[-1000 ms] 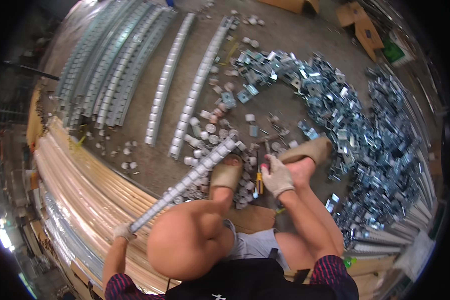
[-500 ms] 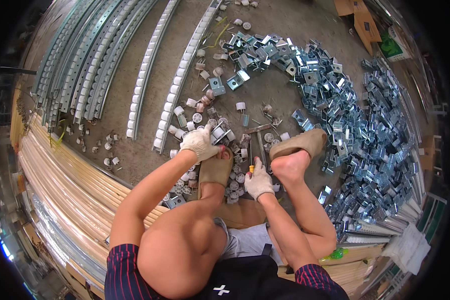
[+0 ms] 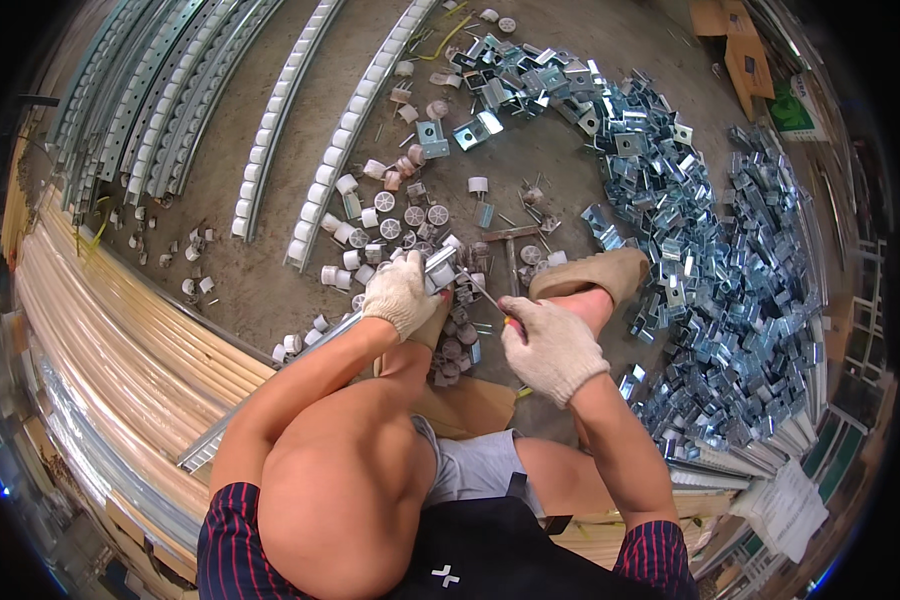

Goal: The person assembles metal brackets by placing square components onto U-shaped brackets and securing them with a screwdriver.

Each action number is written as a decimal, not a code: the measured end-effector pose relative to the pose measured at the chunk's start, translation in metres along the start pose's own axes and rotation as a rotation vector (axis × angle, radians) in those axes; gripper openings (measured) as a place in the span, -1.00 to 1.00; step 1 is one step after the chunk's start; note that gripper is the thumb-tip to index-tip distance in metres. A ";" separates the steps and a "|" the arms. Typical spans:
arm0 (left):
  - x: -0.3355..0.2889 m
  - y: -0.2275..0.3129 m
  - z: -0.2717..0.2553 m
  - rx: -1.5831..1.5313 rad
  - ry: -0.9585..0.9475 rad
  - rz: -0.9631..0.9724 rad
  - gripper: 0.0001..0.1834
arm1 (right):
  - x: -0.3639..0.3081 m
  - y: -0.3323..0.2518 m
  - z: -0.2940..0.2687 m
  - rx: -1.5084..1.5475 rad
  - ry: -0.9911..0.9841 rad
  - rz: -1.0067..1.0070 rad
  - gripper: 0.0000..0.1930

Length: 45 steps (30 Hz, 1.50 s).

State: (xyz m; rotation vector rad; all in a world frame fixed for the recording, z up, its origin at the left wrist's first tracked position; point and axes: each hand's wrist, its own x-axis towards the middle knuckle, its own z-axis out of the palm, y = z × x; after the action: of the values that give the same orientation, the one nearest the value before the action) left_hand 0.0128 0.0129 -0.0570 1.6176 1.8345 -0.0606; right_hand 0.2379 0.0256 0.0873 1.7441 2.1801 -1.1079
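My gloved left hand (image 3: 400,296) is closed round the end of a metal roller rail (image 3: 440,266), just above my left foot. The rail slants down under my left forearm toward the lower left. A screwdriver (image 3: 484,294) is gripped in my gloved right hand (image 3: 554,350), its thin shaft pointing up-left to the rail's end. Whether its tip touches the rail or a wheel is too small to tell. Around the rail's end lie loose white roller wheels (image 3: 390,229), some of them dusty pink. Beyond my right hand a hammer (image 3: 511,250) rests on the floor.
Shiny metal brackets (image 3: 660,190) form a large curved heap from the far middle down the right side. Roller rails (image 3: 320,185) lie at the far left. Wrapped beige tubes (image 3: 120,330) run along the left. An opened cardboard box (image 3: 745,60) stands at the far right.
My right hand has lifted the screwdriver and swung its shaft left to the rail's end. The rail now shows under my left forearm, reaching to the lower left.
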 end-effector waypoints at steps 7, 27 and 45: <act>-0.001 0.004 0.005 0.010 -0.007 0.012 -0.34 | 0.027 0.004 0.019 -0.147 -0.168 -0.062 -0.64; 0.007 -0.007 -0.003 -0.054 0.004 0.092 -0.36 | -0.011 0.035 0.206 0.991 0.563 0.135 -0.59; 0.014 -0.010 -0.010 -0.133 -0.091 0.049 -0.27 | 0.108 0.170 0.001 -0.365 0.676 0.279 -0.52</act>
State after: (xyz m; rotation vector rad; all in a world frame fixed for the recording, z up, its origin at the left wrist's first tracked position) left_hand -0.0003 0.0274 -0.0597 1.5412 1.6930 0.0091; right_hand 0.3539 0.1199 -0.0476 2.3535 2.1465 -0.0303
